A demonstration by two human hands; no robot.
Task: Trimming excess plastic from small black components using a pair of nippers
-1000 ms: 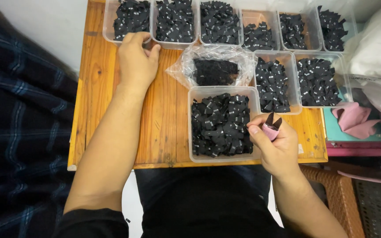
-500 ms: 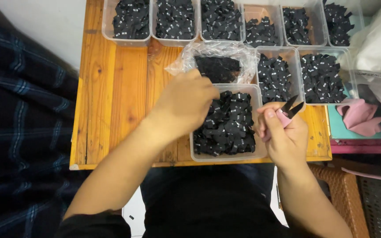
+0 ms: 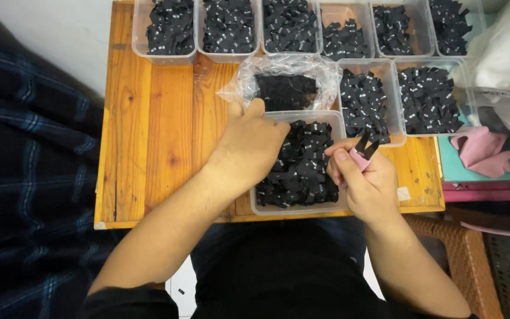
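Two hands: left hand [image 3: 249, 147] loosely curled in black-label tub [image 3: 300, 201], right hand [image 3: 364, 180] clamped on pink snips [image 3: 362, 152].

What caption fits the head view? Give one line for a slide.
Left hand reaches into a clear tub of black labels; right hand holds pink snips.

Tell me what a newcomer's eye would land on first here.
The many clear tubs heaped with small black tags, lined along the far edge of the wooden table. Nearest, the left hand reaches into the front tub, while the right hand holds pink snips beside it. Behind that tub sits a crumpled plastic bag of dark pieces.
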